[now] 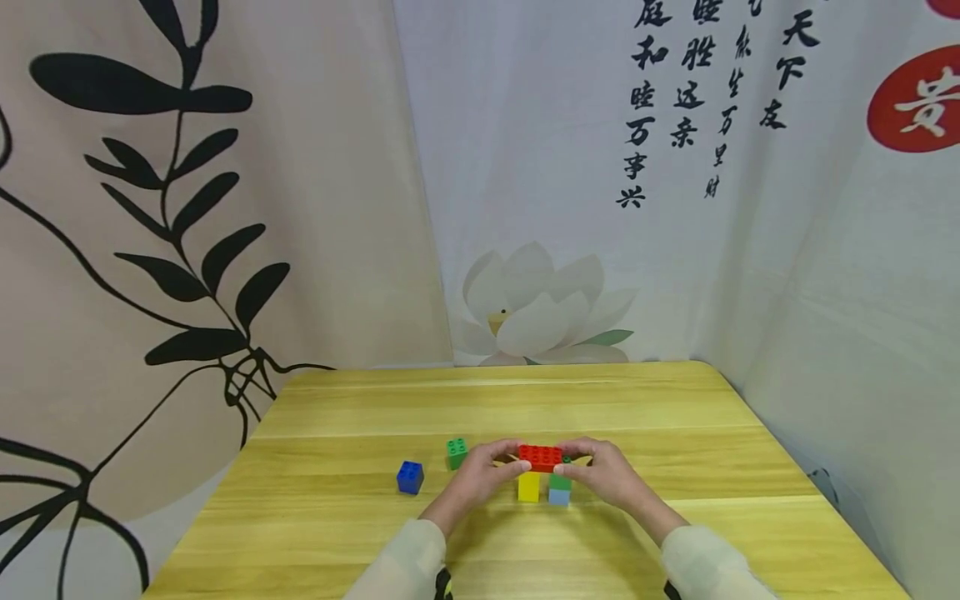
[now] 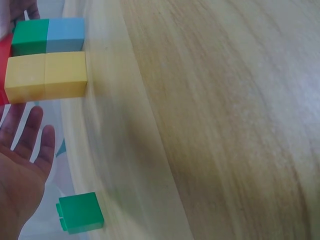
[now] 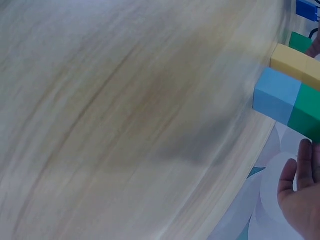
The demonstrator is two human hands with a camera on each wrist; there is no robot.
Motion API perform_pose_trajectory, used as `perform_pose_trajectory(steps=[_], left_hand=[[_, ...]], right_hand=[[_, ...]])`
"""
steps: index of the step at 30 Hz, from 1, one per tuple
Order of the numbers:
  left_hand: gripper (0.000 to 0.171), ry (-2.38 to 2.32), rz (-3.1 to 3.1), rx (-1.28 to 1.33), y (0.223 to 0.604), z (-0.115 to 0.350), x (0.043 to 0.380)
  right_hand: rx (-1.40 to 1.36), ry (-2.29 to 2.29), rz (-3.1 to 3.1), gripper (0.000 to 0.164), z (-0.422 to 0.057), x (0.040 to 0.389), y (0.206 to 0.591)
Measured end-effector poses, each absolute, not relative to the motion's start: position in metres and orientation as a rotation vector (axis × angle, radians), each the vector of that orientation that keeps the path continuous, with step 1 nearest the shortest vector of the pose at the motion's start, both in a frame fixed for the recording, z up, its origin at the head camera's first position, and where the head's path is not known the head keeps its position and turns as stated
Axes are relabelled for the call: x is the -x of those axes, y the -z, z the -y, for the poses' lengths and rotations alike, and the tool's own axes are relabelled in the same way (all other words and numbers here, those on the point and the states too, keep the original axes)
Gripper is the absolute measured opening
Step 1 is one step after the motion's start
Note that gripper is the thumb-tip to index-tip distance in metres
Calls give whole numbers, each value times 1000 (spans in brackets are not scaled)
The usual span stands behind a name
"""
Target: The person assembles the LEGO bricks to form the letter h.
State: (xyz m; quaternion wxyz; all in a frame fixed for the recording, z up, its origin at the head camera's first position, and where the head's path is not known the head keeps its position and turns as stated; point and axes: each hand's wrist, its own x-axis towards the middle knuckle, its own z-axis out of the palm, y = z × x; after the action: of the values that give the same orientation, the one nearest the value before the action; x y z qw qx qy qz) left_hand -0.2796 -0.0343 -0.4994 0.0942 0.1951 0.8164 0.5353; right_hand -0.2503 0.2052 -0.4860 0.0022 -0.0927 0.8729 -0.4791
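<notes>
Thumb and fingertips of the left hand point(image 1: 480, 477) pinch the left end of a red brick point(image 1: 540, 457), its studs facing up; in the left wrist view the other fingers are spread loosely apart. The right hand point(image 1: 606, 475) holds the opposite end, its thumb at the near corner; exactly where its fingertips press behind is hard to tell.

The red brick lies across the tops of two short towers. Under its left part are two stacked yellow blocks point(image 2: 46, 77); under its right part is a green block point(image 1: 560, 482) on a light blue block point(image 1: 558, 497). A narrow gap seems to run between the towers, and a green stud shows beyond the brick's right end. Whether the brick is fully seated cannot be told.

To do this well, the towers probably need nudging together until the brick's ends match their outer sides. Then both thumbs should press straight down and evenly, since a push at one end alone could tip a tower. Steadying the towers' sides with the spare fingers would help.

Farther out, left of the left hand, a loose green block point(image 1: 457, 453) and a dark blue block point(image 1: 409, 477) sit apart on the wooden table point(image 1: 337, 533)
</notes>
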Motion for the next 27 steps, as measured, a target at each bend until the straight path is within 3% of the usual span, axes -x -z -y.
perform_pose_trajectory(steps=[27], left_hand=[[40, -1601, -2482, -614, 503, 71, 276]], right_hand=[[416, 1540, -2698, 38, -172, 257, 491]])
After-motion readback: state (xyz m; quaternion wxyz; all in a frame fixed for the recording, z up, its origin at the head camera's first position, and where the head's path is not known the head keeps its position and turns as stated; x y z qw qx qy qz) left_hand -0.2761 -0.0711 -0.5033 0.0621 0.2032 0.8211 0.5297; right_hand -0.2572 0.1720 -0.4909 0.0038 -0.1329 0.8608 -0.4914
